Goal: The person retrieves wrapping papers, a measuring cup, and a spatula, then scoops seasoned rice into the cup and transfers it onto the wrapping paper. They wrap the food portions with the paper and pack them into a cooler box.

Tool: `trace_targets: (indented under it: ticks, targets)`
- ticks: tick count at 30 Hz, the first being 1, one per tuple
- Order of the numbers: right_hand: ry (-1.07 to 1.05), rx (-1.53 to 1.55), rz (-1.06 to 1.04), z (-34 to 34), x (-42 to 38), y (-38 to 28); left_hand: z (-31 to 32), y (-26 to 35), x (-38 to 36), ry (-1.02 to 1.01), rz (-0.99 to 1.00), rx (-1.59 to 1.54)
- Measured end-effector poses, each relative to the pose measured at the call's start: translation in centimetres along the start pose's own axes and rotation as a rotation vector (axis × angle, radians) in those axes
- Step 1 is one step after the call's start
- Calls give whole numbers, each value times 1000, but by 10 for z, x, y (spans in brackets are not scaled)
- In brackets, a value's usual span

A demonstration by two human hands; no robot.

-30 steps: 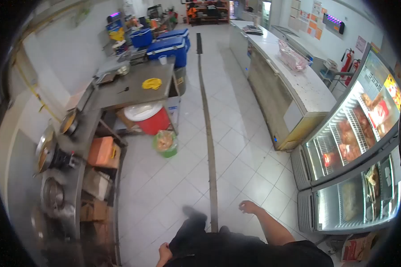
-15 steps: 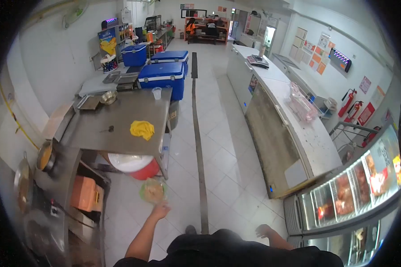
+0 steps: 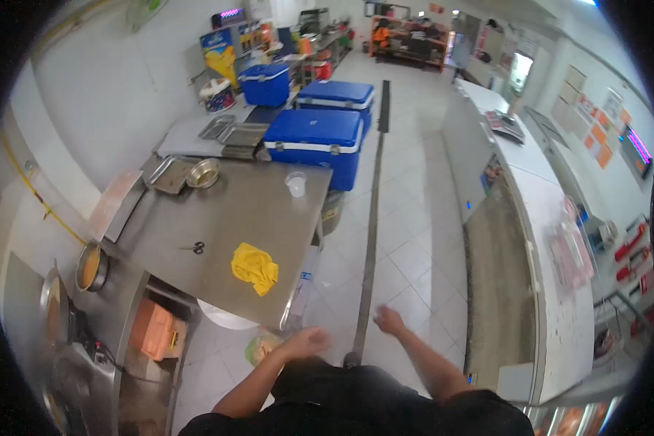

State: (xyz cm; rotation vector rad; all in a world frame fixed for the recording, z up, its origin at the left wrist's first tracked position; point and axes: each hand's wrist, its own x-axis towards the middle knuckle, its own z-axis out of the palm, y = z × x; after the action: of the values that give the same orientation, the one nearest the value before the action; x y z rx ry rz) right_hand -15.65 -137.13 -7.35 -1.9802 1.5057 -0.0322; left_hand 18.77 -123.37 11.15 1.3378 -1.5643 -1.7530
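Observation:
My left hand (image 3: pixel 309 343) is in front of my waist, smeared by motion, with its fingers stretched to the right and nothing showing in it. Behind my left forearm a clear and green plastic bag (image 3: pixel 260 350) with pale contents is partly hidden, low beside the steel table (image 3: pixel 189 280). My right hand (image 3: pixel 389 320) reaches out over the aisle floor, empty, its fingers loosely bent and apart. On the table nearest my hands lie a crumpled yellow cloth (image 3: pixel 255 269) and black-handled scissors (image 3: pixel 195 248).
Blue cooler boxes (image 3: pixel 316 134) stand beyond the table, with a clear plastic cup (image 3: pixel 296 184) and a metal bowl (image 3: pixel 203 173) nearer. Pans (image 3: pixel 91 267) sit at left. Along the right runs a long white chest freezer (image 3: pixel 534 211). A dark strip (image 3: pixel 374 218) crosses the tiled floor.
The view has turned left and moved closer to the table. My left hand has swung right, past the plastic bag, and my right hand has come forward and inward.

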Motion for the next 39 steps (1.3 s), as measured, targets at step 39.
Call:
trace_targets:
  ticks: [39]
  targets:
    - [1084, -68, 512, -723, 454, 347, -310, 268, 875, 99, 187, 594]
